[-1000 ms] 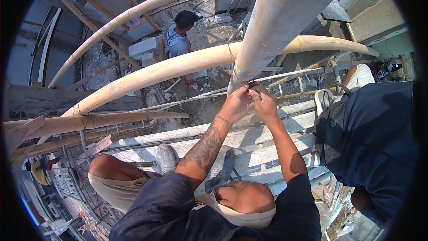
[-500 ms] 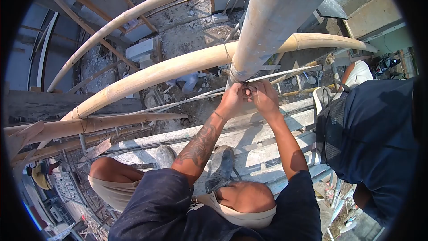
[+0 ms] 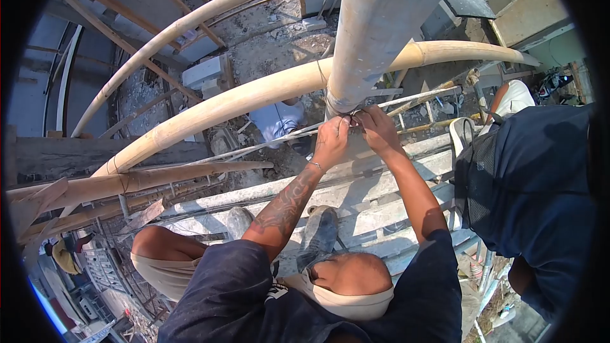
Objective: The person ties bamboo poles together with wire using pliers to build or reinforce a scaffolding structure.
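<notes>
My left hand (image 3: 333, 141) is closed, its thumb and fingers pinched on a thin wire (image 3: 346, 114) at the near side of a thick pale pole (image 3: 368, 38). Beside it, my right hand (image 3: 380, 132) is also closed, with bent fingertips gripping at the same wire. Both hands almost touch, just below the wire turns wrapped round the pole. Much of the wire is hidden behind my fingers. A curved bamboo pole (image 3: 235, 101) crosses at the upright pole, just above my hands.
Under my boots (image 3: 319, 228) lie whitish scaffold planks (image 3: 381, 219) with gaps. Close on my right is another person in dark clothing (image 3: 534, 178). Far below, a person in a light shirt (image 3: 276, 119) is among rubble. A second bamboo pole (image 3: 190, 22) arcs beyond.
My hands have shifted slightly and their fingertips have moved apart a little, still at the wire. Below, the person in the light shirt shows more fully. The view has shifted slightly.
</notes>
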`<action>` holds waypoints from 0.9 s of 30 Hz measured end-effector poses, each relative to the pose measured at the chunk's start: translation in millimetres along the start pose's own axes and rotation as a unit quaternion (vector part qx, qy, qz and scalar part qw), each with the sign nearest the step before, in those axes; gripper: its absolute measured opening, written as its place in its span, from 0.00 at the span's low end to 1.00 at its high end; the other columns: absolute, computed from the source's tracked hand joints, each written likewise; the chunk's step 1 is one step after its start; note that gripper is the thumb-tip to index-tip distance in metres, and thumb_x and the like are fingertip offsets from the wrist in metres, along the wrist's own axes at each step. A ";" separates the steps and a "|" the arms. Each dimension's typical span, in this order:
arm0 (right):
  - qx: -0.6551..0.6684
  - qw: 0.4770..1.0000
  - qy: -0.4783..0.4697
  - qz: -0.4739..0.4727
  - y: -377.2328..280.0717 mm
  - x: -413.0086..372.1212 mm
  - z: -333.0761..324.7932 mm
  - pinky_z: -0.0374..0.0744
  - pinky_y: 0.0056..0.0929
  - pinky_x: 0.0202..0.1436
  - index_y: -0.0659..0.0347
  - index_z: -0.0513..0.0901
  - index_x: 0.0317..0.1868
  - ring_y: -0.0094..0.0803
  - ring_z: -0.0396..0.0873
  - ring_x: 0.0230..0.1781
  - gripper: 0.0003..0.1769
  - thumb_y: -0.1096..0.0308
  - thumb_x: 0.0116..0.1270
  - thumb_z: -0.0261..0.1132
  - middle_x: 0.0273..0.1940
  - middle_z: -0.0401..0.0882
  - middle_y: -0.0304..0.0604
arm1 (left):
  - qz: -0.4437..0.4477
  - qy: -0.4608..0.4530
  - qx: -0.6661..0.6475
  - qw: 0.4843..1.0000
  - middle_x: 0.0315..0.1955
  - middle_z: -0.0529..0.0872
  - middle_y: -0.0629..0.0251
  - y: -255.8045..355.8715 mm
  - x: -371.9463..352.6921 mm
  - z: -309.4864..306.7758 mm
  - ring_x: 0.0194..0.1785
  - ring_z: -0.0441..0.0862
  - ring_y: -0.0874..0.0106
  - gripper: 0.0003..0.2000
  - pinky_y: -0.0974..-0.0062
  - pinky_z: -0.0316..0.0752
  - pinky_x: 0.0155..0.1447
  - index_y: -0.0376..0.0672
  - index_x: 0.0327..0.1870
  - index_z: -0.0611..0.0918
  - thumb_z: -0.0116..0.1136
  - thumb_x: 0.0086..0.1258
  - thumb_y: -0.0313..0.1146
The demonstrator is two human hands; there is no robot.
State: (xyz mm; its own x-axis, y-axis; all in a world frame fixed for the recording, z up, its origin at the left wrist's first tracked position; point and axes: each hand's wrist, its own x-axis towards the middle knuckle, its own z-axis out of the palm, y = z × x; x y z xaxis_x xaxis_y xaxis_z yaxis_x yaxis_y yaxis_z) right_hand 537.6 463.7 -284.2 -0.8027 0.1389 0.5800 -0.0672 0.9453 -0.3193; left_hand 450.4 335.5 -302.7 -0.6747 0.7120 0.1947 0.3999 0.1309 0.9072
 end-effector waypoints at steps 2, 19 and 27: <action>0.000 1.000 0.019 0.003 1.6 -1.2 4.3 0.77 0.37 0.33 0.62 0.75 0.35 0.42 0.76 0.33 0.11 0.77 0.48 0.64 0.32 0.74 0.44 | 0.055 0.011 0.019 0.998 0.22 0.77 0.48 3.1 1.9 -1.6 0.27 0.75 0.53 0.17 0.61 0.68 0.34 0.33 0.29 0.77 0.43 0.72 0.38; 0.032 0.962 0.200 0.185 -39.9 -46.5 88.1 0.75 0.39 0.54 0.66 0.74 0.53 0.46 0.75 0.51 0.22 0.76 0.57 0.64 0.50 0.75 0.52 | -0.114 0.089 0.222 0.964 0.19 0.78 0.45 49.9 6.3 10.3 0.25 0.78 0.48 0.18 0.57 0.72 0.30 0.35 0.20 0.77 0.52 0.65 0.40; 0.092 0.959 0.150 0.222 -62.5 -36.3 50.5 0.70 0.39 0.61 0.65 0.63 0.65 0.48 0.69 0.59 0.31 0.71 0.61 0.62 0.61 0.67 0.52 | -0.090 0.129 0.243 0.957 0.18 0.79 0.47 46.3 5.7 17.3 0.24 0.79 0.49 0.20 0.59 0.72 0.30 0.36 0.20 0.79 0.54 0.64 0.44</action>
State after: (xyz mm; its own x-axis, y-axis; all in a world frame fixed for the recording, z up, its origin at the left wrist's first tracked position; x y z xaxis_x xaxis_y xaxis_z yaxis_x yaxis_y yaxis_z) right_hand 541.1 384.7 -323.1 -0.5715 0.6205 0.5369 0.1165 0.7090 -0.6955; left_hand 475.8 357.6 -266.1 -0.8653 0.4619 0.1947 0.4622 0.5849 0.6665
